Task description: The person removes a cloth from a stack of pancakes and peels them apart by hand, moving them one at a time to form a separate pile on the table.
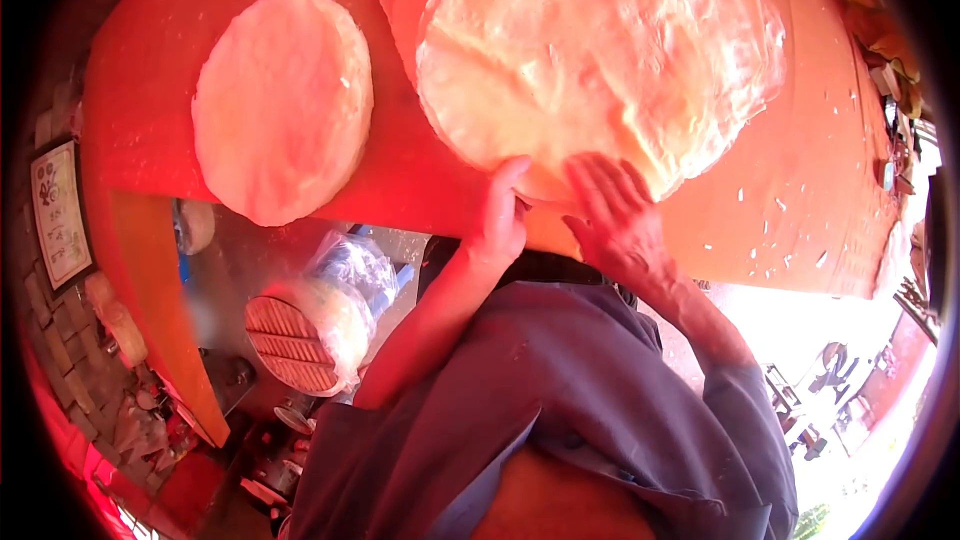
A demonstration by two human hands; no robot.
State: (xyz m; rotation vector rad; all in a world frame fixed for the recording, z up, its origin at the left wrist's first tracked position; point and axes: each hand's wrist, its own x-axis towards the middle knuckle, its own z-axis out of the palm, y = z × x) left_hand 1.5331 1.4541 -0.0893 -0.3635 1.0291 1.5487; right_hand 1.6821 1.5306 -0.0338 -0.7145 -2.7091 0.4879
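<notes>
A large round thin flatbread [600, 50] lies on top of a stack of similar ones on the red table [150, 90]. My left hand [498, 218] grips the stack's near edge, thumb up against the top sheet. My right hand [615, 215] lies flat on the near edge of the top flatbread, fingers spread. A smaller, thicker round stack of flatbreads [283, 105] sits to the left, apart from both hands.
Crumbs [790, 210] are scattered over the table's right part. Below the table's near edge a plastic bag [350, 265] and a round wrapped pack of flatbreads [300, 340] rest. A framed picture [60, 210] hangs at the left. Clutter [885, 40] lines the right edge.
</notes>
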